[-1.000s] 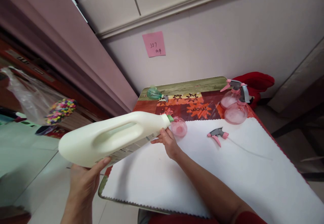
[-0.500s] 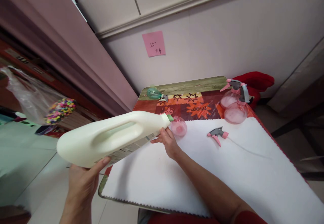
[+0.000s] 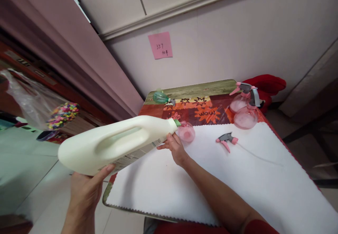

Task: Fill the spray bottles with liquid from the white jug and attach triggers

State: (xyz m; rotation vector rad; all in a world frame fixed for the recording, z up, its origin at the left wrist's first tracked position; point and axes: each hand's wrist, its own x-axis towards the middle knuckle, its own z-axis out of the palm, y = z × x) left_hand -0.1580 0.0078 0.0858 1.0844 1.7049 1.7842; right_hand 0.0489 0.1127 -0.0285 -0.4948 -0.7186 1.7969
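Jug tipped at the pink bottle, and its base edges slightly left!
The left hand (image 3: 87, 186) cups the white jug (image 3: 91, 142) from below, thumb on the label side, shifting a touch with it; the right hand (image 3: 175, 149) stays put, fingers curled at the neck. The green spout (image 3: 177, 122) still meets the mouth of the pink bottle (image 3: 187, 134) on the worktop (image 3: 224, 89), the spray head (image 3: 227, 140) unmoved to its right.
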